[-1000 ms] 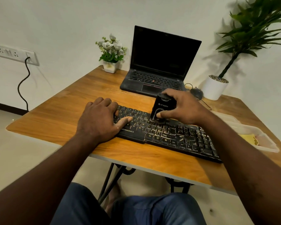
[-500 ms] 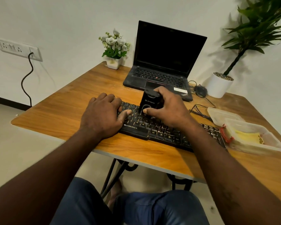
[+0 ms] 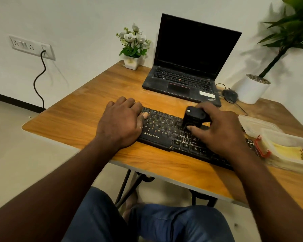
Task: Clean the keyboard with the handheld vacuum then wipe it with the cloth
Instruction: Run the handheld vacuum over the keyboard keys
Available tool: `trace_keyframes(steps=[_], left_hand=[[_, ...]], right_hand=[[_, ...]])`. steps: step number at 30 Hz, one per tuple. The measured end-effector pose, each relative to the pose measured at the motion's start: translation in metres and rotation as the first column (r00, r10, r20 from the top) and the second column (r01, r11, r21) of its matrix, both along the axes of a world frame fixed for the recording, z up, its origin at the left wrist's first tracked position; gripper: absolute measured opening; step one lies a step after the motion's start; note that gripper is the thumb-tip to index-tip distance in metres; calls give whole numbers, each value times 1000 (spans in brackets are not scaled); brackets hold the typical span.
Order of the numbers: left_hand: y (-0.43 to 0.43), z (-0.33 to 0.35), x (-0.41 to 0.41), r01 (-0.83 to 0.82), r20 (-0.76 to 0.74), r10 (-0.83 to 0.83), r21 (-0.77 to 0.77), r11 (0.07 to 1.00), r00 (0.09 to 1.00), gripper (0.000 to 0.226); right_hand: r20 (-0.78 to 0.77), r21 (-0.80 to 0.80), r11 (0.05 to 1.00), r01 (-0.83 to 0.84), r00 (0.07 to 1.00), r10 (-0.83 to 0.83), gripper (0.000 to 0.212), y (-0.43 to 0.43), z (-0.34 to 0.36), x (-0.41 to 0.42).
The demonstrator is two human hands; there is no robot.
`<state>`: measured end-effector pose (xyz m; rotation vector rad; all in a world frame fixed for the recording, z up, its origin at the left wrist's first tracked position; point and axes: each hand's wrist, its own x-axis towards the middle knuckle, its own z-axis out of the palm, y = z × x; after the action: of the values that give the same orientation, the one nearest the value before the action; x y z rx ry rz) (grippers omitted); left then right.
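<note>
While the right hand (image 3: 222, 130) grips the handheld vacuum (image 3: 194, 116), nose down on the middle keys of the keyboard (image 3: 163, 126), the left hand (image 3: 121, 123) rests on its left end with relaxed fingers, holding nothing. Vacuuming looks part done, since pale specks show near the nozzle. Wiping is not begun: the yellow cloth (image 3: 287, 151) lies in a clear tub (image 3: 287, 137) on the bench (image 3: 77, 119). I count one keyboard, one vacuum and one cloth.

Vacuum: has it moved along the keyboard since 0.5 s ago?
Yes. The handheld vacuum in the right hand slid rightward along the keyboard, away from its logo.
</note>
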<state>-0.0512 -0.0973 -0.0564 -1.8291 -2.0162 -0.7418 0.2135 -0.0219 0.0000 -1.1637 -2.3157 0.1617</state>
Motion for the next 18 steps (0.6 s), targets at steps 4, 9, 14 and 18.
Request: trace_keyframes(steps=[4,9,14,18], left_hand=[[-2,0,-1,7,0,-7,-4,1000,1000,27],[-3,2,-3,-28,-2,28,-23,999,1000,27],[1,1,-2,-44,-2,44,-30,999,999,26],[1,0,0,-44,-1,44,-34,998,999,31]], right_hand=[[-17,45,987,-153,988,154,47,-6,-4,-64],[15,49,983,-178,984,178,48,-1,1,-88],[61,-149,986,-72,995,82,49,19,15,-17],[-25,-200,979,-48,999,44,48,25,26,6]])
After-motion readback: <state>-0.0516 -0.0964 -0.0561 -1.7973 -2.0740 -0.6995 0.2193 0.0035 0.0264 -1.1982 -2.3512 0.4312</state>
